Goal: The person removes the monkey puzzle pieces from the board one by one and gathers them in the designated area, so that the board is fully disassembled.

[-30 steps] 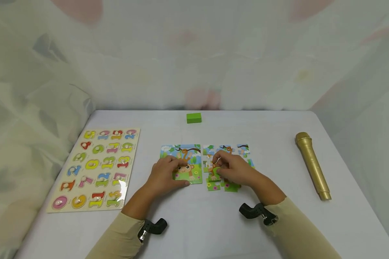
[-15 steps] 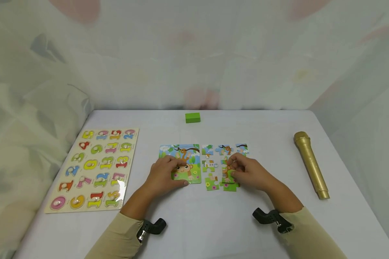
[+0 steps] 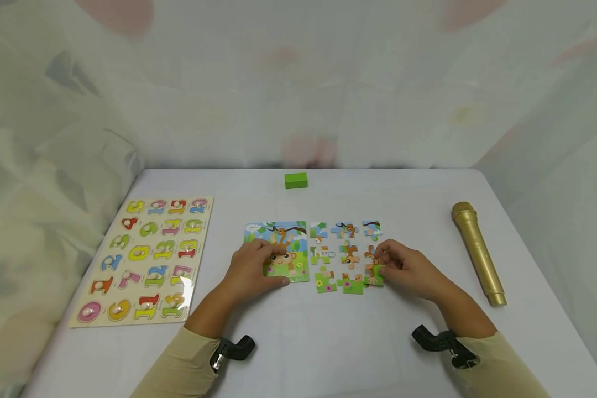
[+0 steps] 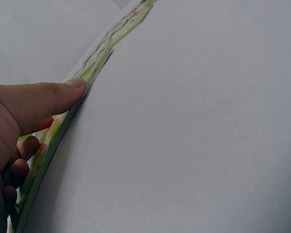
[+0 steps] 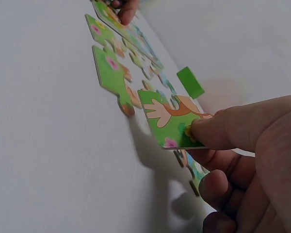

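Note:
My left hand [image 3: 252, 270] rests on the left side of the puzzle board [image 3: 300, 265] with a monkey picture, its thumb [image 4: 63, 94] lying along the near edge. Between thumb and fingers my right hand [image 3: 409, 269] pinches a puzzle piece [image 5: 172, 121], green with a pink flower and part of the monkey. That piece is raised and tilted at the lower right of the loose pieces, its shadow falling on the table in the right wrist view. Those other pieces, such as a flowered one [image 3: 325, 283] and a branch one [image 3: 371, 228], lie in spaced rows right of the board.
A number peg board [image 3: 146, 265] lies at the left of the white table [image 3: 298, 342]. Behind the puzzle sits a green block [image 3: 296, 181]. A gold microphone [image 3: 479, 254] lies at the right. Cloth walls stand behind and at both sides.
My right hand has moved right with the pinched puzzle piece, from over the left columns to the right column, uncovering the middle pieces. My left hand stays on the board.

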The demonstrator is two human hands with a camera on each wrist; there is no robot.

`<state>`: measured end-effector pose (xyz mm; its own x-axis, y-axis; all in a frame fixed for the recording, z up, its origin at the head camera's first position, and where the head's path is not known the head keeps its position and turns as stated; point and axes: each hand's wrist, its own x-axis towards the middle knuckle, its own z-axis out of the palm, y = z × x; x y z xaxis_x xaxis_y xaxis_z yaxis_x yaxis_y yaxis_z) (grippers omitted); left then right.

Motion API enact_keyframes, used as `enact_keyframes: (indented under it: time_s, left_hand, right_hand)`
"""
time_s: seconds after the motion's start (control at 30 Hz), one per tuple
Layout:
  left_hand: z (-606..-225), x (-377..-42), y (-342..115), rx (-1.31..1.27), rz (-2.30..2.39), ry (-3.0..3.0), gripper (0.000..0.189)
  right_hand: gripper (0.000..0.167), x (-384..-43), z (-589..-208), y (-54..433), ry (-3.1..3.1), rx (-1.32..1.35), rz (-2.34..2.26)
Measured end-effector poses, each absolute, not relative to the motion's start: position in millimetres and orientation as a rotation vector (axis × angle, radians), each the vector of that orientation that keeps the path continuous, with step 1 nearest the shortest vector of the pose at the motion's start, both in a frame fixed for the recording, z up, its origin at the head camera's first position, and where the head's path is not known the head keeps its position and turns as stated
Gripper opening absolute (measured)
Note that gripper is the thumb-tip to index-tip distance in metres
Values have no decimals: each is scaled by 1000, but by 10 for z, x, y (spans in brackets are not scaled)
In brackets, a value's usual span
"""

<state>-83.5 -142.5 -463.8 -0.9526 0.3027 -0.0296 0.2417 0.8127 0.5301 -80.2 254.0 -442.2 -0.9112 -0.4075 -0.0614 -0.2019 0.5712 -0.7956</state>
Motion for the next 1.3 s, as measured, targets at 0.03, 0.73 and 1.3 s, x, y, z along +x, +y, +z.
enact_keyframes:
  time_s: [0.03,0.73,1.3]
  left_hand:
    - [-4639,-836,-1424,436,825,2885,63]
    - [-4618,-840,-1427,434,841,2883,62]
    - [-4715,-770,-1473,533,753,2931,62]
  right_hand:
    - [24,-795,-4424,2563,2570,-499,-1251]
    - [22,-761,-4476,2667,2644,-386,-1155]
    - [19,-646,-4537,2576,2802,-377,-1056]
